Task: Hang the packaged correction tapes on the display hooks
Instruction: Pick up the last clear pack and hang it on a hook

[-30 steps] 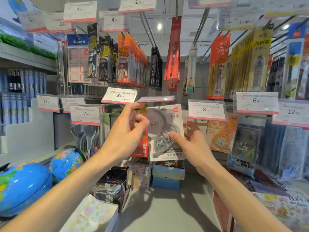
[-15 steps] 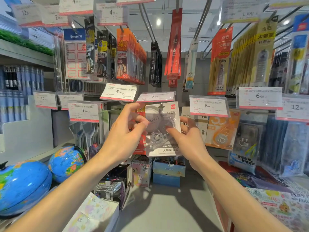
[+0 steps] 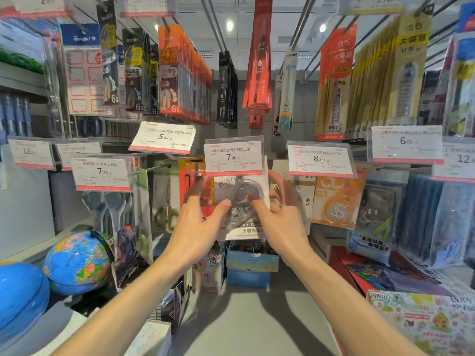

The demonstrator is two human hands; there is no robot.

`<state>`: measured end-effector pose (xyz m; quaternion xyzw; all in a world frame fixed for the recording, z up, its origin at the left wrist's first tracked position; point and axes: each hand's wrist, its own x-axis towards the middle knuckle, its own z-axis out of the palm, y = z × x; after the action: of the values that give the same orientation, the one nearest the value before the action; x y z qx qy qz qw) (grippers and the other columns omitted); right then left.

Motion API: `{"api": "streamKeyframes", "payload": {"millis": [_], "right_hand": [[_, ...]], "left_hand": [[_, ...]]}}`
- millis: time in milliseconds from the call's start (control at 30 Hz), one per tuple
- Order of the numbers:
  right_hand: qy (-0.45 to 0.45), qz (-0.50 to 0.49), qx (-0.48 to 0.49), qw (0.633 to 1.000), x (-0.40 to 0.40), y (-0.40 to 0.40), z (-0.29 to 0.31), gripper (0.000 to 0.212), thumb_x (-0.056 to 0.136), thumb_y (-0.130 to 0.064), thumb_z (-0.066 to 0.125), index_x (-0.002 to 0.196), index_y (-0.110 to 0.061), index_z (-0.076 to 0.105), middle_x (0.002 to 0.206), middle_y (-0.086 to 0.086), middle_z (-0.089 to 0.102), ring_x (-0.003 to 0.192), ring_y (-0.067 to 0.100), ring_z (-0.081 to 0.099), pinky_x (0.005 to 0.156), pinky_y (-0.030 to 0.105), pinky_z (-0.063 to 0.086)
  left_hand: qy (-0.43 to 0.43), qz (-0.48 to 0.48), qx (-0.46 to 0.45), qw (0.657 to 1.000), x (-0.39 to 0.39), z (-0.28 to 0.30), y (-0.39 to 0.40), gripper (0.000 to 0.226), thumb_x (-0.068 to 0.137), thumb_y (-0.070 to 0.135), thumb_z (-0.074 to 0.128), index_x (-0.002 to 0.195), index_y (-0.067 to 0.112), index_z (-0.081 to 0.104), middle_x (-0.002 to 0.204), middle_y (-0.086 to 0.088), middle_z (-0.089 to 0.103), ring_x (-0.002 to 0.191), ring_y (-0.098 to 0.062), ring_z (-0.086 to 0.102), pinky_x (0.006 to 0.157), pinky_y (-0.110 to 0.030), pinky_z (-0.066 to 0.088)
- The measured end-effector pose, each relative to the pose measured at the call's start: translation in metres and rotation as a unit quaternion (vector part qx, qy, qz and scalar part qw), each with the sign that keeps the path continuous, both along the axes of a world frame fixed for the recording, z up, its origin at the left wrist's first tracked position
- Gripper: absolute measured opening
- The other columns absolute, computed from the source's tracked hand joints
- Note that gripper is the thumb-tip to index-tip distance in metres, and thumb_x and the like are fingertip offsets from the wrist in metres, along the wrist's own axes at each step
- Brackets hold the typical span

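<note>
A clear-fronted correction tape package (image 3: pixel 241 229) hangs straight under the 7.90 price tag (image 3: pixel 234 156). Its top edge and the hook are hidden behind that tag. My left hand (image 3: pixel 198 227) is at the package's left side, thumb tip touching the front and blurred fingers spread in front of a red package (image 3: pixel 189 181). My right hand (image 3: pixel 280 222) is at the right side, thumb tip on the clear blister and fingers splayed apart past the right edge. Neither hand pinches the package.
Rows of hooks carry hanging stationery packs above and beside, with price tags for 5.00 (image 3: pixel 163 137) and 8.00 (image 3: pixel 320 159) close by. An orange correction tape pack (image 3: pixel 336 201) hangs to the right. Two globes (image 3: pixel 77 260) sit lower left, small boxes (image 3: pixel 252 263) below on the grey shelf.
The package went up and back until its top slipped behind the 7.90 tag. Both hands then loosened, from pinching it to fingers spread with only the thumbs touching.
</note>
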<state>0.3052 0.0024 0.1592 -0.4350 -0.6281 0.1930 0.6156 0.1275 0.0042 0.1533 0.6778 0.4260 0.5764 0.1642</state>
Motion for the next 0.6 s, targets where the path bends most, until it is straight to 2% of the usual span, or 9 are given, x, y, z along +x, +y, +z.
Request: {"api": "streamKeyframes", "payload": {"millis": [133, 233, 300, 333, 433, 467, 500, 533, 600], "right_hand": [[-0.029, -0.019, -0.009, 0.999, -0.004, 0.005, -0.003, 0.060, 0.100, -0.048, 0.056, 0.143, -0.068, 0.018, 0.108, -0.009, 0.075, 0.071, 0.005, 0.074, 0.059, 0.021, 0.052], [-0.045, -0.040, -0.002, 0.998, -0.002, 0.014, -0.009, 0.063, 0.097, -0.064, 0.053, 0.143, -0.073, 0.012, 0.107, -0.039, 0.055, 0.076, -0.027, 0.061, 0.058, 0.006, 0.041], [-0.053, -0.039, -0.018, 0.998, -0.002, 0.023, -0.011, 0.065, 0.096, -0.066, 0.052, 0.146, -0.071, 0.011, 0.109, -0.055, 0.037, 0.076, -0.033, 0.051, 0.067, 0.005, 0.035], [-0.053, -0.033, -0.026, 0.998, -0.003, 0.028, -0.011, 0.068, 0.098, -0.063, 0.053, 0.151, -0.066, 0.010, 0.118, -0.056, 0.033, 0.079, -0.032, 0.049, 0.074, 0.008, 0.036], [-0.067, -0.033, -0.006, 0.997, -0.003, 0.037, -0.007, 0.070, 0.103, -0.050, 0.053, 0.162, -0.042, 0.016, 0.147, -0.026, 0.037, 0.095, -0.042, 0.040, 0.093, 0.012, 0.036], [-0.087, -0.053, -0.006, 0.995, -0.001, 0.035, -0.006, 0.070, 0.103, -0.052, 0.053, 0.161, -0.043, 0.016, 0.154, -0.021, 0.038, 0.107, -0.036, 0.044, 0.098, 0.017, 0.039], [-0.113, -0.074, -0.010, 0.991, 0.002, 0.032, -0.005, 0.068, 0.102, -0.056, 0.052, 0.158, -0.049, 0.017, 0.156, -0.020, 0.041, 0.115, -0.022, 0.053, 0.098, 0.020, 0.045], [-0.134, -0.088, -0.012, 0.987, 0.006, 0.027, -0.006, 0.065, 0.101, -0.058, 0.052, 0.155, -0.054, 0.018, 0.150, -0.022, 0.046, 0.111, -0.011, 0.061, 0.091, 0.013, 0.049], [-0.136, -0.091, 0.013, 0.987, 0.016, 0.016, -0.010, 0.058, 0.101, -0.048, 0.057, 0.152, -0.051, 0.029, 0.137, -0.024, 0.051, 0.095, -0.017, 0.059, 0.073, 0.000, 0.049]], "left_hand": [[0.007, -0.019, -0.015, 1.000, 0.011, -0.007, 0.019, 0.076, 0.097, 0.037, 0.062, 0.156, 0.049, 0.017, 0.109, 0.043, 0.067, 0.106, 0.011, 0.065, 0.094, -0.031, 0.053], [0.018, -0.002, -0.013, 1.000, 0.010, -0.011, 0.029, 0.076, 0.093, 0.039, 0.056, 0.155, 0.054, 0.014, 0.106, 0.005, 0.079, 0.092, -0.024, 0.075, 0.076, -0.046, 0.059], [0.029, 0.003, -0.018, 0.999, 0.008, -0.010, 0.035, 0.072, 0.092, 0.055, 0.051, 0.152, 0.058, 0.011, 0.135, -0.006, 0.069, 0.113, -0.037, 0.069, 0.090, -0.047, 0.057], [0.029, -0.001, -0.023, 0.999, 0.008, -0.009, 0.039, 0.069, 0.095, 0.058, 0.052, 0.150, 0.060, 0.010, 0.152, 0.000, 0.055, 0.128, -0.035, 0.061, 0.100, -0.043, 0.050], [0.023, -0.013, -0.044, 0.999, 0.013, -0.008, 0.046, 0.070, 0.099, 0.060, 0.050, 0.154, 0.058, 0.007, 0.168, 0.018, 0.025, 0.149, -0.026, 0.039, 0.115, -0.043, 0.033], [0.021, -0.012, -0.047, 0.999, 0.014, -0.009, 0.047, 0.071, 0.098, 0.061, 0.050, 0.155, 0.057, 0.007, 0.168, 0.018, 0.023, 0.149, -0.026, 0.038, 0.116, -0.045, 0.033], [0.019, -0.011, -0.045, 0.999, 0.015, -0.010, 0.048, 0.071, 0.098, 0.062, 0.051, 0.154, 0.057, 0.007, 0.168, 0.018, 0.022, 0.149, -0.027, 0.039, 0.116, -0.048, 0.034], [0.018, -0.010, -0.041, 0.999, 0.015, -0.011, 0.048, 0.072, 0.097, 0.063, 0.050, 0.153, 0.059, 0.007, 0.169, 0.018, 0.022, 0.148, -0.027, 0.040, 0.115, -0.050, 0.035], [0.014, -0.016, -0.035, 0.999, 0.017, -0.013, 0.048, 0.074, 0.093, 0.069, 0.052, 0.151, 0.061, 0.008, 0.168, 0.021, 0.020, 0.148, -0.025, 0.039, 0.114, -0.052, 0.036]]}}
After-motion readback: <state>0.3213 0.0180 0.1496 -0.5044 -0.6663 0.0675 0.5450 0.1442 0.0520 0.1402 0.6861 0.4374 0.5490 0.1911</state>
